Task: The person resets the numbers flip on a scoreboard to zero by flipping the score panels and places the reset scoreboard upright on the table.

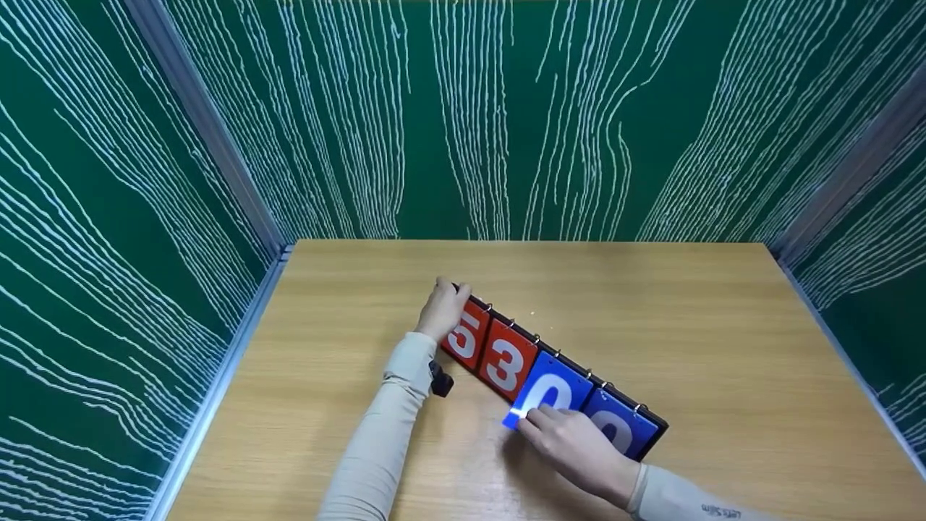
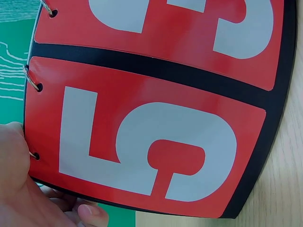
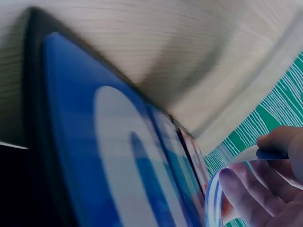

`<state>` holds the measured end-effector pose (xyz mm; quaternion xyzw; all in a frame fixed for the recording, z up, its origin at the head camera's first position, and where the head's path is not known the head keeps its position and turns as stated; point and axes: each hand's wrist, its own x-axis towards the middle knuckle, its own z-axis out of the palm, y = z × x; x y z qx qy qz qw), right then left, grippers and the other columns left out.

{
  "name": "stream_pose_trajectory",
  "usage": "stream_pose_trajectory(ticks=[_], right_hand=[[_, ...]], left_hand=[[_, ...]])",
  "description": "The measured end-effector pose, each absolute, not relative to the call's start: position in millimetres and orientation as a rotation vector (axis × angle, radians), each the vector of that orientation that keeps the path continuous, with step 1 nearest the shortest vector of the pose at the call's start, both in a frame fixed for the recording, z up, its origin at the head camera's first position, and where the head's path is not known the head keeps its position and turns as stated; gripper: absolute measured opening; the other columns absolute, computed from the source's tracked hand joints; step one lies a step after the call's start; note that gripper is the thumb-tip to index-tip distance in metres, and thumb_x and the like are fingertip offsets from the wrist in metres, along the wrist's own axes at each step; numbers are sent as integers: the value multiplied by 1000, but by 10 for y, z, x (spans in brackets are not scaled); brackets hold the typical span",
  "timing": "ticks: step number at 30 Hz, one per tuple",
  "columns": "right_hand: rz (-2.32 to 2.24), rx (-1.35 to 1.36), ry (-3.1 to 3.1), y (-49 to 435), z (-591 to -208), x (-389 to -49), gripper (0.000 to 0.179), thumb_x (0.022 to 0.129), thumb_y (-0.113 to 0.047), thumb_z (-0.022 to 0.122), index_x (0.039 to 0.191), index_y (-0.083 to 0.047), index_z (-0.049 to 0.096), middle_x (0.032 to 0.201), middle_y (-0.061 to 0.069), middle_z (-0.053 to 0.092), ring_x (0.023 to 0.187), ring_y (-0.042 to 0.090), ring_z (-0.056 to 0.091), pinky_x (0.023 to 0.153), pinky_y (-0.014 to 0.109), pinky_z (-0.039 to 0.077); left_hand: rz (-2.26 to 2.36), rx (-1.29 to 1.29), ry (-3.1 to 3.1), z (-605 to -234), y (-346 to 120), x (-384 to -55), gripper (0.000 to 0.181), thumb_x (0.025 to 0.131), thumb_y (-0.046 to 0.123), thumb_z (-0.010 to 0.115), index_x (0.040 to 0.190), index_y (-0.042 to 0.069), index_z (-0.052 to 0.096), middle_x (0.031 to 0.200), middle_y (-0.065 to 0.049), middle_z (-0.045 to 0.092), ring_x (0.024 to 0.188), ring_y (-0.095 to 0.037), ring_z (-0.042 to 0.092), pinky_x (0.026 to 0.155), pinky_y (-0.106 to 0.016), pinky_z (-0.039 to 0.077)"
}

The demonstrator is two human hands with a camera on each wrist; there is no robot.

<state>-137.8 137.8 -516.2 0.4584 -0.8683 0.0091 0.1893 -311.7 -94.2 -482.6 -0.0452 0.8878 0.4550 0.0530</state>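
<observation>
A tabletop flip scoreboard [image 1: 660, 428] stands slantwise on the table, its number cards hung on metal rings along the top edge. Red cards reading 5 [image 1: 472, 334] and 3 [image 1: 504, 358] are on the left half; blue cards reading 0 are on the right. My left hand [image 1: 443, 307] grips the board's upper left end beside the 5, also seen in the left wrist view. Between thumb and fingers, my right hand [image 1: 579, 445] pinches the lower edge of the inner blue card [image 1: 568, 373], which bends away from the board. That hand partly covers the outer blue card [image 1: 633, 416].
Beneath the board is a light wooden table [image 1: 325, 325]. Green walls [image 1: 463, 123] with white wavy lines enclose the back and sides, with metal posts [image 1: 210, 123] at the corners. A small black device [image 1: 441, 381] sits at the left wrist.
</observation>
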Motion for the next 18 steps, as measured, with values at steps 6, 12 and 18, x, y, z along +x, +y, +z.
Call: stream_pose_trajectory(ticks=[6, 12, 18], right_hand=[[-100, 1283, -2377, 1401, -5262, -1407, 24, 83, -13, 81, 101, -13, 65, 88, -1, 66, 78, 13, 64, 61, 26, 54], [-108, 1269, -2445, 1438, -5323, -1423, 33, 82, -8, 81, 111, -13, 66, 96, 0, 67, 85, 14, 64, 69, 29, 58], [-158, 1264, -2436, 1411, -5359, -1458, 35, 80, -2, 78, 111, -13, 66, 97, 3, 66, 86, 16, 64, 72, 31, 57]], left_hand=[[1376, -123, 2721, -4822, -939, -3125, 57, 104, 41, 39, 136, -6, 41, 121, -20, 57, 110, -28, 54, 106, -44, 43], [1403, -139, 2678, -4824, -933, -3109, 66, 105, 43, 39, 149, -6, 31, 137, -21, 54, 123, -29, 53, 112, -44, 41], [1409, -103, 2682, -4829, -963, -3111, 59, 106, 41, 38, 141, -7, 36, 124, -20, 54, 114, -29, 52, 106, -43, 42]])
